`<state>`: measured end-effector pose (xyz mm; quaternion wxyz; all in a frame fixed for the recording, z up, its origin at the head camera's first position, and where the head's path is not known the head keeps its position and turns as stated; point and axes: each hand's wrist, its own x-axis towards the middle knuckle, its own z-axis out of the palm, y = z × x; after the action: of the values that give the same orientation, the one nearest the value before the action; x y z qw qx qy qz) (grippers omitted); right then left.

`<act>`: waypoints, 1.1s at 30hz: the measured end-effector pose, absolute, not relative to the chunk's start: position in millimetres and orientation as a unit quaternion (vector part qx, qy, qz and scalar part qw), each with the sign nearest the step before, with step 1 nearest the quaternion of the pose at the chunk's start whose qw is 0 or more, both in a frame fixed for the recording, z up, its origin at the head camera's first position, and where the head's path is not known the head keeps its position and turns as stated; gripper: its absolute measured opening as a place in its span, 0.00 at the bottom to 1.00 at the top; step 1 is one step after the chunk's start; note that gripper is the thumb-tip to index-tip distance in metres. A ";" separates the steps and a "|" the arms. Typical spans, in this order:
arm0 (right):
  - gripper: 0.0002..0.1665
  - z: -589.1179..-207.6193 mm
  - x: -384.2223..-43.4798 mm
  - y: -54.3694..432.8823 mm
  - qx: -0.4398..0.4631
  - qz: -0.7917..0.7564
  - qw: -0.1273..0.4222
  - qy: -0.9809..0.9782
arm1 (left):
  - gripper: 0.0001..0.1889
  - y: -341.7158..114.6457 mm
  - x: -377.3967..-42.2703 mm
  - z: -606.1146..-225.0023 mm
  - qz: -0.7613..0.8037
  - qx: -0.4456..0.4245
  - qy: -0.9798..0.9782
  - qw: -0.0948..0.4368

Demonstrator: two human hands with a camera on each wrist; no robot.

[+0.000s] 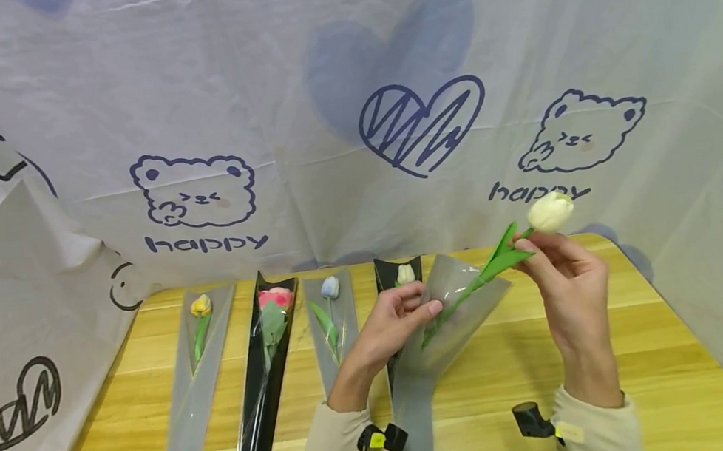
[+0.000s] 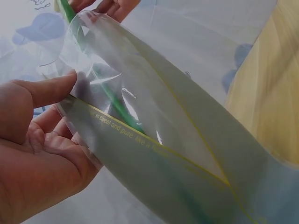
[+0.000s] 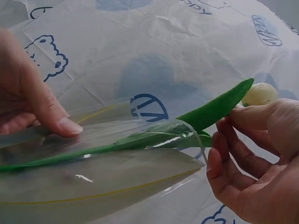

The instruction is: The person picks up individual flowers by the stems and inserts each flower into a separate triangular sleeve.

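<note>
Between the fingers and thumb of my right hand (image 1: 573,291) is the stem of a white artificial tulip (image 1: 550,212), pinched just below its bloom. Its long green leaves (image 3: 219,105) and lower stem run down into the open mouth of a grey, clear-fronted flower sleeve (image 1: 457,296). My left hand (image 1: 386,327) pinches the sleeve's edge near the mouth, thumb on the clear film. Gold lettering (image 2: 126,129) lines the sleeve's front in the left wrist view. Through the film the green stem (image 3: 88,152) shows inside.
Wrapped flowers lie side by side on the wooden table (image 1: 520,386): a yellow tulip (image 1: 200,305), a pink flower (image 1: 275,299) in black wrap, a blue tulip (image 1: 330,287), and a white tulip (image 1: 405,273) partly behind my left hand. A printed cloth (image 1: 288,55) hangs behind.
</note>
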<state>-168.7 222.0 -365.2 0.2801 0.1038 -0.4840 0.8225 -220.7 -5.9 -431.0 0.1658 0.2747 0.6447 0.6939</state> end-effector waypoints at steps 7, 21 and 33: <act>0.06 -365.5 -170.7 216.0 0.071 0.772 0.297 -0.557 | 0.15 -7.9 -218.8 -426.0 0.692 0.276 0.648 0.158; 0.10 -363.8 -169.4 206.9 0.032 0.706 0.297 -0.643 | 0.13 -8.3 -214.9 -420.2 0.692 0.274 0.652 0.146; 0.10 -364.9 -166.6 207.7 0.053 0.664 0.225 -0.711 | 0.15 -7.9 -212.1 -415.0 0.691 0.273 0.655 0.138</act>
<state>-166.6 207.7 -364.9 0.2247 0.0526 -0.7113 0.6640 -212.1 -7.9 -415.0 0.1381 0.2726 0.6546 0.6915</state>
